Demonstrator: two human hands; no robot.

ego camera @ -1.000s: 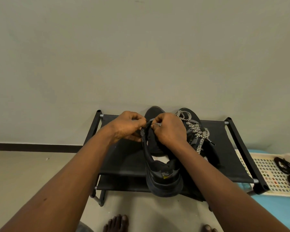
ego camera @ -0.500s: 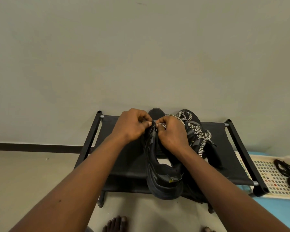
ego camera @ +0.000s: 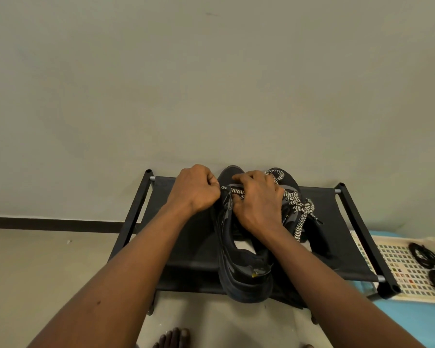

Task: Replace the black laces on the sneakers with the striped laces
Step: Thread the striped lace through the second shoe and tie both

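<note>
Two black sneakers stand on a black fabric shoe rack (ego camera: 186, 244). The near sneaker (ego camera: 244, 275) points away from me, heel toward me. A striped black-and-white lace (ego camera: 236, 191) crosses its upper eyelets. My left hand (ego camera: 195, 190) pinches the lace's left end in a fist. My right hand (ego camera: 258, 200) covers the tongue and grips the lace's other side. The far sneaker (ego camera: 290, 187), to the right, carries a tied striped lace (ego camera: 301, 212). Black laces (ego camera: 423, 254) lie coiled in a tray at the right.
A cream perforated tray (ego camera: 399, 270) sits on a blue surface (ego camera: 412, 322) right of the rack. A plain wall stands right behind the rack. My bare toes (ego camera: 172, 339) show on the floor below the rack.
Both hands have moved slightly farther up the near sneaker and apart, drawing the striped lace taut across the eyelets. The sneaker has shifted little.
</note>
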